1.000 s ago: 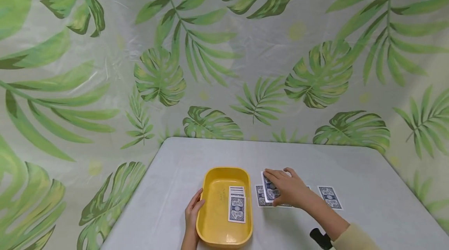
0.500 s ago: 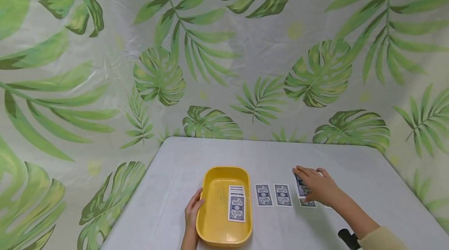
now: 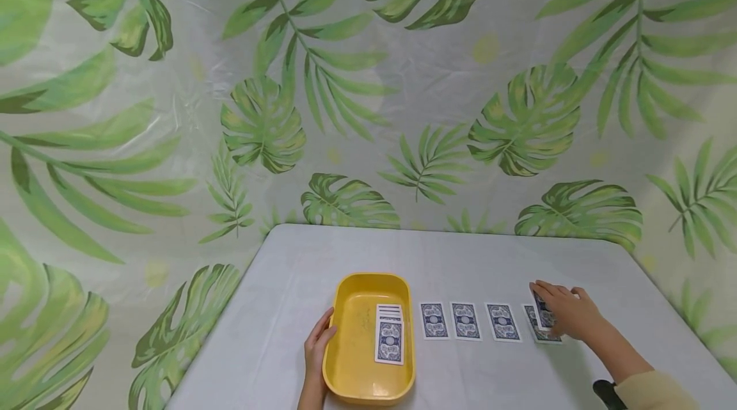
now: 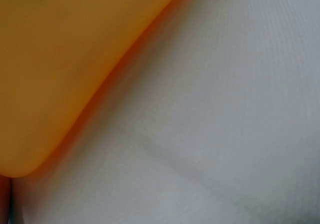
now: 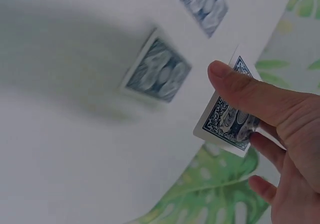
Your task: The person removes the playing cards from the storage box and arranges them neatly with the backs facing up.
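Left hand (image 3: 314, 347) grips the tray (image 3: 347, 368) at its nine-o'clock rim, likely to steady it; cards (image 3: 389, 342) overlap inside, toward three o'clock, perhaps to save room. Right hand (image 3: 570, 315) pinches a card (image 5: 220, 118) over the three-o'clock end of the row (image 3: 499, 322).

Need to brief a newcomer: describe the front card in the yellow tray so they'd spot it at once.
On the white table, find the yellow tray that the left hand holds. Along its right side lie overlapping cards; the front card, at the near end, alone shows its whole back, the others only strips.
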A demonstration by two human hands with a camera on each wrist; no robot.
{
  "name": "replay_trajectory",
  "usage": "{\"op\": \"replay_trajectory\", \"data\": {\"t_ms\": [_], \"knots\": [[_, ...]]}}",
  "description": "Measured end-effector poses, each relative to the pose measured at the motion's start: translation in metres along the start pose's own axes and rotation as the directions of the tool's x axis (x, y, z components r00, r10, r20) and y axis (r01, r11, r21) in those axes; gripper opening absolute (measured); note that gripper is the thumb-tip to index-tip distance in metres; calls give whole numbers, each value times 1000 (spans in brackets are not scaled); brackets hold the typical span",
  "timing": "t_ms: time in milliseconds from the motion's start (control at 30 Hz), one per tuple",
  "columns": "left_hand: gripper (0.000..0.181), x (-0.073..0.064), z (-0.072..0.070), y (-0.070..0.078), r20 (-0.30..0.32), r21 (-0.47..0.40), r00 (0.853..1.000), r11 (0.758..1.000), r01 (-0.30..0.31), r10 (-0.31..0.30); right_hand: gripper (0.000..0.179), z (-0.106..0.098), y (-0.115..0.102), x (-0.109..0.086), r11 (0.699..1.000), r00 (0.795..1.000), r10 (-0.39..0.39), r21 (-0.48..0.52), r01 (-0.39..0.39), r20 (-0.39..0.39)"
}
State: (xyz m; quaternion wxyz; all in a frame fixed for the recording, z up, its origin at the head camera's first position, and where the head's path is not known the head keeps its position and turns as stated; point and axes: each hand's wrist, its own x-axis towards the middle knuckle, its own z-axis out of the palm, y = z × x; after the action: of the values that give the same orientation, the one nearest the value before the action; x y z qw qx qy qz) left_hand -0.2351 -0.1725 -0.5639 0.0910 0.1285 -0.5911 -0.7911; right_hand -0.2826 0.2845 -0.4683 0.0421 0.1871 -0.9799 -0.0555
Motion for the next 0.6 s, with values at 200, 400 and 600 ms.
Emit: {"op": "replay_trajectory", "data": {"t_ms": [200,400,600], "knots": [[44,1,1,0,-1,1,1000,1000,12,-12,87,20,26,-9,998,998,60,-37,-59,36],[44,3,1,1,3,2,1000,1000,2,-2,84,38,45,-14,994,998,65,-92,-63,22],[44,5,2,1,1,-3,1000,1000,-1,1,79,54,56,-15,989,999,45,-141,-41,24]]}}
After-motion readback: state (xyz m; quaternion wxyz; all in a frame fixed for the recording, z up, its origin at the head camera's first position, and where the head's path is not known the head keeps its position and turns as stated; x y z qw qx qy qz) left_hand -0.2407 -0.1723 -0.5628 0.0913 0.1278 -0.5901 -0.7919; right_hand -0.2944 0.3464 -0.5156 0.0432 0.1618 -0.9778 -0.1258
